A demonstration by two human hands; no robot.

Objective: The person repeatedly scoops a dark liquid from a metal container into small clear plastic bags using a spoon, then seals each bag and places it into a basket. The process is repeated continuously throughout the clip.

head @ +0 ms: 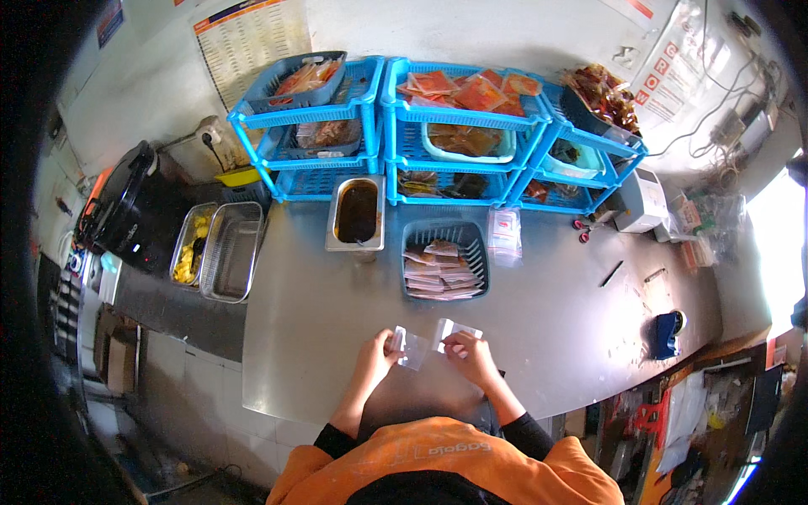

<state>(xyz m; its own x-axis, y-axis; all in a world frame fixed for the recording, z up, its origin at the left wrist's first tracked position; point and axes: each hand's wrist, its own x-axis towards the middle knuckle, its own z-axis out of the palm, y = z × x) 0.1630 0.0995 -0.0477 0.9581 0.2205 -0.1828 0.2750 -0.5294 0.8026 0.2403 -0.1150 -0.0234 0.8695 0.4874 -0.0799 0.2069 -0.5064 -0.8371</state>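
Note:
Over the near part of the steel table [303,341], my left hand [381,348] pinches a small clear plastic bag [413,351] by its left edge. A second small bag with white on it [449,331] is gripped by my right hand [466,351], a short way to the right; the two bags are apart. Beyond them stands a dark plastic basket [445,228] holding many flat filled packets [442,278]. Left of it is a steel container of dark brown liquid [357,211]. To its right lies a stack of flat bags [504,237].
Blue tiered racks [467,115] with packets line the back wall. Wire baskets [233,252] and a black appliance [142,214] stand at left. Scissors [582,231], a pen [611,274] and a blue tape dispenser [666,336] lie at right, near a white device [641,202].

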